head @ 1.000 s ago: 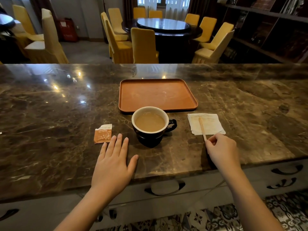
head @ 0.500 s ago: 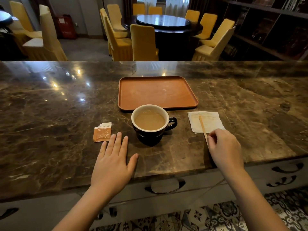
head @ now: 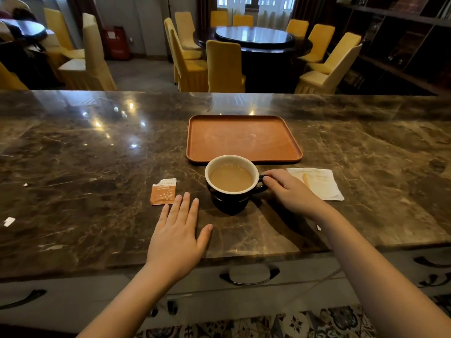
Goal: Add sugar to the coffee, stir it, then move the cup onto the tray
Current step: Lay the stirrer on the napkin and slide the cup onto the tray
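A dark cup with a white rim, full of milky coffee, stands on the marble counter just in front of the empty orange tray. My right hand is at the cup's right side, its fingers curled on the handle. The wooden stir stick lies on a white napkin, mostly hidden behind that hand. A torn orange sugar packet lies left of the cup. My left hand rests flat on the counter below the packet, fingers spread, holding nothing.
A small white paper scrap lies at the counter's far left. Drawers with dark handles run under the counter's near edge. Beyond the counter stand yellow chairs around a dark round table.
My right hand let go of the stir stick on the napkin and moved left to the cup's handle. The left hand stayed flat on the counter.
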